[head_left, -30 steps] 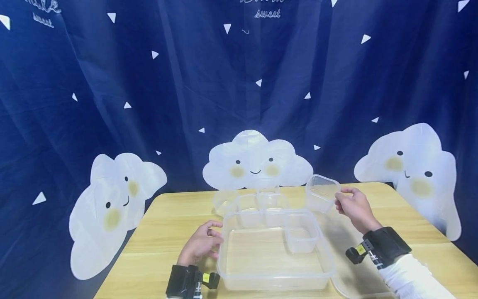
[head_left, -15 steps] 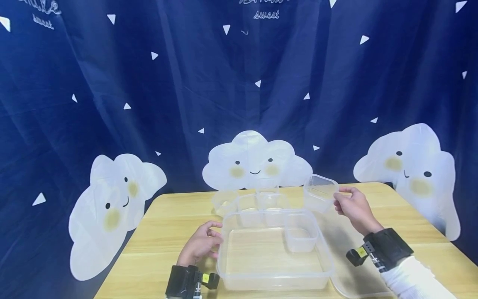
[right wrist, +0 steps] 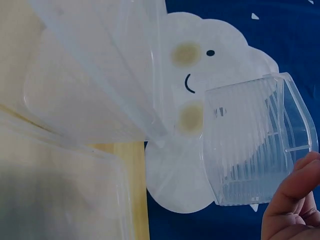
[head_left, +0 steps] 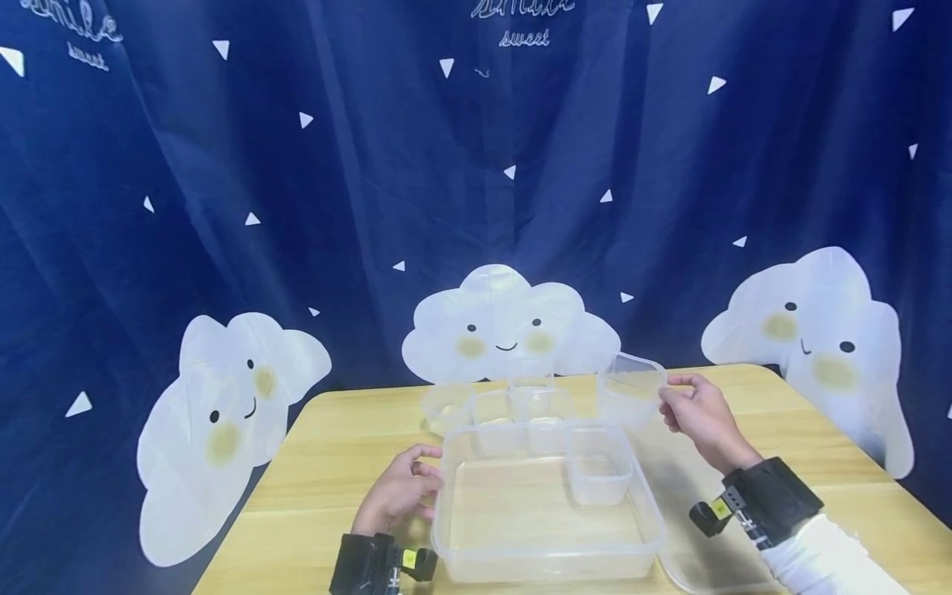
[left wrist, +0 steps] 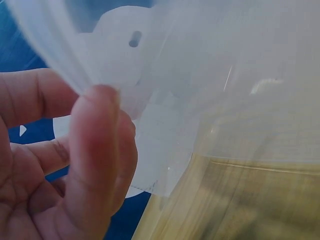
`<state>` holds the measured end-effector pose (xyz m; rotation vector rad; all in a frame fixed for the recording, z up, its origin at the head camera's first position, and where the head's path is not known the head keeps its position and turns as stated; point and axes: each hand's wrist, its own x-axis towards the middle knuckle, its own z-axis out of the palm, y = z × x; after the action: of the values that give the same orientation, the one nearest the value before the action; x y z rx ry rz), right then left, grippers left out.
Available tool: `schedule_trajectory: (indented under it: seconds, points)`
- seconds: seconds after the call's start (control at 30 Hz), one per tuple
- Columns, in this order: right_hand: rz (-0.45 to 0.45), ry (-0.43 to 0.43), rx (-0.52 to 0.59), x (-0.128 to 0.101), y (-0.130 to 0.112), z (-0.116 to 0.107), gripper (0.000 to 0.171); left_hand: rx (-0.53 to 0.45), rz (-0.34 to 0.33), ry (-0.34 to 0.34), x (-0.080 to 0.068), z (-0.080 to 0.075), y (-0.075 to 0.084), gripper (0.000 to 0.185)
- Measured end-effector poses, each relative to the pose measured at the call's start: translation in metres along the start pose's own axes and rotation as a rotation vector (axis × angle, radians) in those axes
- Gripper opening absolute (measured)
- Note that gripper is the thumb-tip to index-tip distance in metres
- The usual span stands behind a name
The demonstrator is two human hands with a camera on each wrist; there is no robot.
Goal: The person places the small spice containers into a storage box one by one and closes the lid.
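Note:
A large clear plastic food box (head_left: 550, 566) stands on the table in front of the body, with one small clear container (head_left: 598, 487) in its back right corner. My left hand (head_left: 402, 487) rests against the box's left wall from outside, fingers slightly bent; its thumb (left wrist: 97, 145) shows right at the rim in the left wrist view. Over the box's back right, my right hand (head_left: 702, 417) pinches the edge of another small clear container (head_left: 630, 392), held up and tilted. That container's ribbed wall (right wrist: 240, 142) faces the right wrist camera.
Several more small clear containers (head_left: 446, 405) stand together behind the big box. A flat clear lid (head_left: 702, 545) lies at its right, partly under the right arm. The wooden table (head_left: 297, 479) ends at a dark blue curtain (head_left: 372, 165) with cloud prints.
My right hand has shifted a little to the left with the small container. The left hand stays at the big box's wall. The head view has tilted slightly upward.

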<state>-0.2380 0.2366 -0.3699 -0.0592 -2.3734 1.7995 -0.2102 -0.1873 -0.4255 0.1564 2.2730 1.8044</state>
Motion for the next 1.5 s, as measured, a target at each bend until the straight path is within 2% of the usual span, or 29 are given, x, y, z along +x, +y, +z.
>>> schedule_trajectory:
  seconds: [0.67, 0.93, 1.5]
  points:
    - [-0.037, -0.038, -0.029, -0.015, -0.004, 0.001, 0.034, 0.005, -0.003, -0.024, -0.002, 0.002, -0.007, 0.053]
    - [-0.021, -0.075, -0.036, -0.020, -0.009, 0.001, 0.034, 0.002, -0.003, -0.020, -0.003, 0.002, -0.007, 0.054]
    - [-0.046, -0.126, -0.047, -0.027, -0.014, 0.006, 0.035, -0.001, -0.003, -0.012, 0.000, -0.005, -0.002, 0.055]
